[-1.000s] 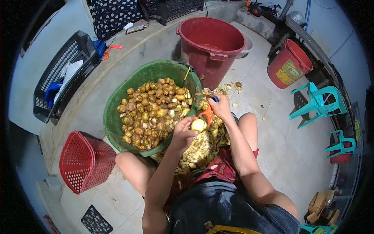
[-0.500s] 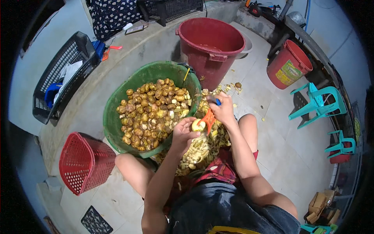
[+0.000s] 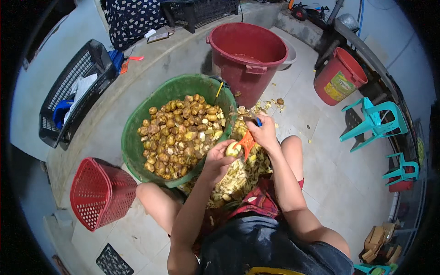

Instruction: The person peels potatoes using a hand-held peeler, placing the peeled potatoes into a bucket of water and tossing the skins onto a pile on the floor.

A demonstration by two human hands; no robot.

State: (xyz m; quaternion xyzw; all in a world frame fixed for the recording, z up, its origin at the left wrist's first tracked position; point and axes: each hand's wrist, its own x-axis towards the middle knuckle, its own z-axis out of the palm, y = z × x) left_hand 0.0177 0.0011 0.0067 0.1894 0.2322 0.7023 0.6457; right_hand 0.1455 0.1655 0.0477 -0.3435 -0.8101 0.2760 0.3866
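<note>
Left hand point(image 3: 217, 158): thumb and fingers closed round a pale potato point(image 3: 233, 150); grasp at the fingertips, on the near and left sides, presumably to keep the face toward the tool bare; potato held up in front of the body, just beyond the rim of the green tub point(image 3: 132, 137), above the scraps.

Right hand point(image 3: 264, 133): clenched on an orange peeler point(image 3: 247, 141), whose head meets the potato's right side, contact itself too small to confirm; a blue piece point(image 3: 259, 122) also shows at this fist, its kind not clear; the tool slants from fist to potato, likely so the fist keeps clear of the left fingertips.

Below both hands: heap of peelings point(image 3: 228, 185) on the floor between the bent knees, probably there because scraps drop straight down from the grip.

Left and ahead: many brownish potatoes point(image 3: 169, 133) in the green tub, a few paler pieces among them at its right; tub stands close by the left knee, which would suit a short reach.

Further out: tall red bin point(image 3: 233, 68) just behind the tub; red perforated basket point(image 3: 120, 197) beside the left knee; teal chair point(image 3: 375, 120) well apart, at right.
</note>
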